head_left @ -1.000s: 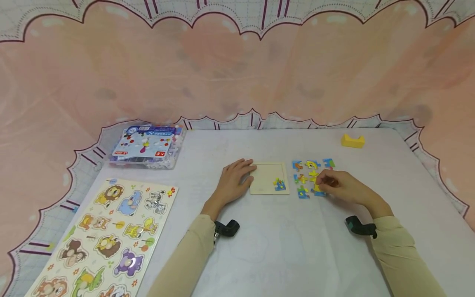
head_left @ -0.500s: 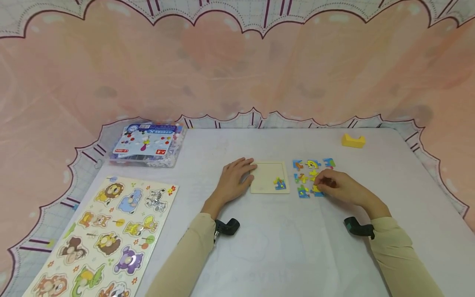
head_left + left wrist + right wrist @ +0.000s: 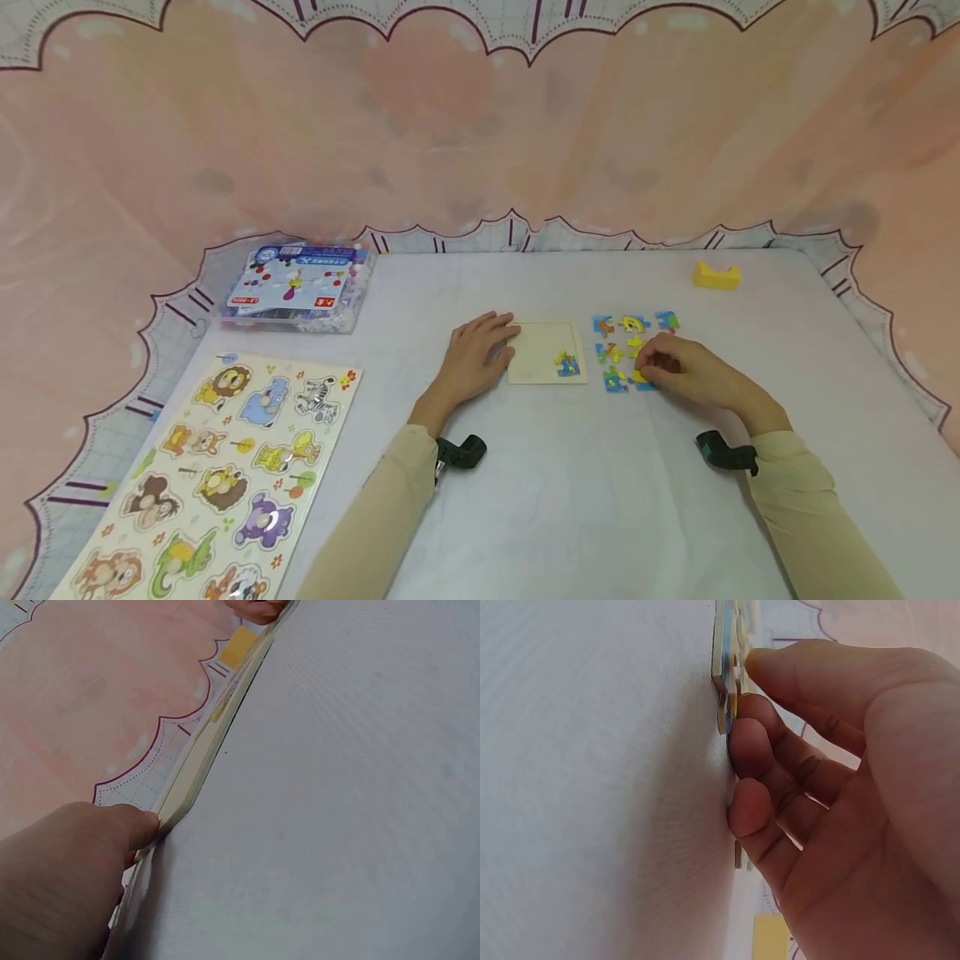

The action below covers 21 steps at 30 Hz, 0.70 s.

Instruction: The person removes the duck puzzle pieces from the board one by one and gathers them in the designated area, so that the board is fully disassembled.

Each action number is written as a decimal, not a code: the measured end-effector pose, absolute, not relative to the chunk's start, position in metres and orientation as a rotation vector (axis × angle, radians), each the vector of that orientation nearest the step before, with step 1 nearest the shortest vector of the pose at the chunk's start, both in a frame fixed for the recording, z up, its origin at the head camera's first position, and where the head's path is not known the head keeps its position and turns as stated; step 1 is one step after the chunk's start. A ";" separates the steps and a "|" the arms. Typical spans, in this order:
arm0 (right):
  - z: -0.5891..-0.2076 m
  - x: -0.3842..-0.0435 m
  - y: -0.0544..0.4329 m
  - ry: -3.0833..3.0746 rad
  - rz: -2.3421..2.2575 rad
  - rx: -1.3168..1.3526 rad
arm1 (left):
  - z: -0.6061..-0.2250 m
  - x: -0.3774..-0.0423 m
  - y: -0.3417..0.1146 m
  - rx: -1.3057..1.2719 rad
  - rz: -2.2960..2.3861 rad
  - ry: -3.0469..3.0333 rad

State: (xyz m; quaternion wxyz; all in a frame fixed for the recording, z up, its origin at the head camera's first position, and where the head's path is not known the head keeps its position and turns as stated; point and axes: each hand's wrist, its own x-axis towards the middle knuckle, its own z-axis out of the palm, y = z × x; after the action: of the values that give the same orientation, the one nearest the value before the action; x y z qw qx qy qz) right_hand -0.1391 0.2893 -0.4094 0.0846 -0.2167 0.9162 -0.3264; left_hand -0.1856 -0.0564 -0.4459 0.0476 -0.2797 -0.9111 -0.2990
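A shallow square wooden puzzle tray lies on the white table with jigsaw pieces in its lower right corner. My left hand rests at the tray's left edge, fingers extended; in the left wrist view its thumb touches the tray's edge. Right of the tray, several colourful puzzle pieces lie in loose rows. Over their right side is my right hand, its fingers bent. In the right wrist view, thumb and fingertips are beside a piece; whether they pinch one is hidden.
A yellow notched block stands at the back right. At the back left sits a clear plastic box with a printed label. A large animal puzzle board lies at the front left. A patterned cloth hangs behind the table.
The right hand has shifted slightly left over the pieces and stays low there. The left hand holds its place at the tray. The head view has tilted a little.
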 end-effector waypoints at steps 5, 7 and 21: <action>-0.406 -0.139 0.288 2.732 -0.969 -0.592 | -0.442 -0.186 -0.056 -0.857 -0.920 -2.792; -0.405 -0.139 0.287 2.742 -0.963 -0.570 | -0.440 -0.186 -0.057 -0.857 -0.924 -2.791; -0.394 -0.147 0.253 2.724 -1.044 -0.662 | -0.436 -0.187 -0.055 -0.858 -0.971 -2.818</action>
State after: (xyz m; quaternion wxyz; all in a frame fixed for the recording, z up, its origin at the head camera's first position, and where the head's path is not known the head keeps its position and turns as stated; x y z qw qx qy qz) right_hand -0.1469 0.2529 -0.3935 0.0750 -0.2208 0.9081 -0.3479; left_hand -0.1875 -0.0553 -0.4361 0.0201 -0.2765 -0.9083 -0.3131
